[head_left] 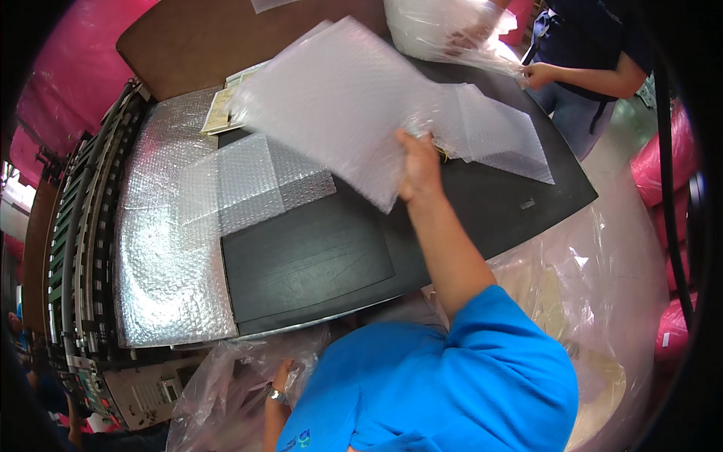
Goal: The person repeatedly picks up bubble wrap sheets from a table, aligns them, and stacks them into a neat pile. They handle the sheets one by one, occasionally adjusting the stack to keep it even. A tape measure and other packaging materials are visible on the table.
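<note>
Raised over the dark table, my right hand point(422, 162) is closed on the near edge of a translucent bubble wrap sheet point(324, 98). The sheet is tilted and slightly smeared by motion. Low in the view, my left hand point(284, 374), with a watch on its wrist, is closed at the edge of a clear plastic bag point(226, 384) hanging below the table's front edge; its fingertips are partly hidden. Under and left of the raised sheet lie more bubble wrap pieces point(252, 181), and another bubble wrap piece point(508, 139) rests to the right.
A machine with rollers point(83, 226) borders the left side, with a wide bubble wrap web point(169, 286) running from it onto the black tabletop point(309, 264). Across the table, a person point(587, 60) handles clear plastic point(444, 34). Pink rolls point(666, 158) stand at right.
</note>
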The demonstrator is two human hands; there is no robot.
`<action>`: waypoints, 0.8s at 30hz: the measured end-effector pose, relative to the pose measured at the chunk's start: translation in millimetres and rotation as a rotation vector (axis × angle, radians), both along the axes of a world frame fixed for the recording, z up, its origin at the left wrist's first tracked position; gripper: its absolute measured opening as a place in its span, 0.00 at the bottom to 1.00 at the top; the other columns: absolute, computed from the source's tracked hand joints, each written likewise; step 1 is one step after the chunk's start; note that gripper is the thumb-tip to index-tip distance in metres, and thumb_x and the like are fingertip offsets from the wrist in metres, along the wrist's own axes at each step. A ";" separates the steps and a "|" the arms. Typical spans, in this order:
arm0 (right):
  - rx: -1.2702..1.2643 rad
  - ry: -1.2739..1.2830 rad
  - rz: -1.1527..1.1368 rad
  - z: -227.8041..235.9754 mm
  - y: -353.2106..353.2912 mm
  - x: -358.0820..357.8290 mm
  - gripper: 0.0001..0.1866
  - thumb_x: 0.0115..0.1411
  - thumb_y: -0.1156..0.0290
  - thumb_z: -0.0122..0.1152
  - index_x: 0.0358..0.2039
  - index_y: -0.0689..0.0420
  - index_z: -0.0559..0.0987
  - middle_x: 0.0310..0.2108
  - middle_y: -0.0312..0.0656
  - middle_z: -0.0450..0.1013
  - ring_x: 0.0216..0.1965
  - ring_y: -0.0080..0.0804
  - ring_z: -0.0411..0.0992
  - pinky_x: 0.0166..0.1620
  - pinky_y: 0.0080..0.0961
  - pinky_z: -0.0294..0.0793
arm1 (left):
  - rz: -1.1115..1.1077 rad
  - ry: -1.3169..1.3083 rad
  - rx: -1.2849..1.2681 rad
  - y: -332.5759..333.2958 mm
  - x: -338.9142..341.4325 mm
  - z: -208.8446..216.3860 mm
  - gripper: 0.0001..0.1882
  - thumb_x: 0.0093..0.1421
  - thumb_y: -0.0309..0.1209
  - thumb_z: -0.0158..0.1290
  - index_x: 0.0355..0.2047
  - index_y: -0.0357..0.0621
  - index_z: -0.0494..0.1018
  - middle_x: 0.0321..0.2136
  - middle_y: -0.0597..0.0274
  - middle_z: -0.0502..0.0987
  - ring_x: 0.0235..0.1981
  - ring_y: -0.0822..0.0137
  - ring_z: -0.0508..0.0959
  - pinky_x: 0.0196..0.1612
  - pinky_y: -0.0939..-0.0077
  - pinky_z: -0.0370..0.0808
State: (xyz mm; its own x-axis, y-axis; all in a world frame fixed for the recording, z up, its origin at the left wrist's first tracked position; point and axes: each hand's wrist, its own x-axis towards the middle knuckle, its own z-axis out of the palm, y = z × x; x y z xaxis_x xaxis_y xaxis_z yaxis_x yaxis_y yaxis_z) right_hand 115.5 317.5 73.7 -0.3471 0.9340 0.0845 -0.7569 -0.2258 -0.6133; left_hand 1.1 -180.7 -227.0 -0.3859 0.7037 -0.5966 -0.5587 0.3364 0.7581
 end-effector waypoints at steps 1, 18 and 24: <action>0.000 -0.037 -0.069 0.4 13.4 9.3 0.21 0.53 0.76 0.48 0.49 0.55 0.61 0.42 0.43 0.65 0.42 0.36 0.66 0.45 0.35 0.68 | -0.011 0.057 0.033 31.2 13.1 75.4 0.18 0.56 0.32 0.45 0.46 0.38 0.63 0.38 0.60 0.70 0.36 0.70 0.70 0.38 0.77 0.69; 0.708 -1.027 -0.915 -18.4 63.9 60.0 0.34 0.53 0.70 0.54 0.57 0.60 0.50 0.54 0.50 0.53 0.52 0.41 0.58 0.51 0.34 0.60 | -0.495 1.229 -0.164 118.1 44.9 195.9 0.17 0.46 0.49 0.52 0.30 0.53 0.73 0.34 0.61 0.72 0.38 0.56 0.70 0.49 0.40 0.53; 0.563 -0.983 0.258 -23.3 -7.2 -34.4 0.37 0.51 0.58 0.57 0.57 0.55 0.52 0.52 0.53 0.55 0.50 0.38 0.60 0.49 0.31 0.61 | -0.371 1.476 0.027 120.8 53.9 218.9 0.12 0.43 0.42 0.55 0.28 0.54 0.74 0.34 0.67 0.72 0.40 0.61 0.68 0.50 0.38 0.48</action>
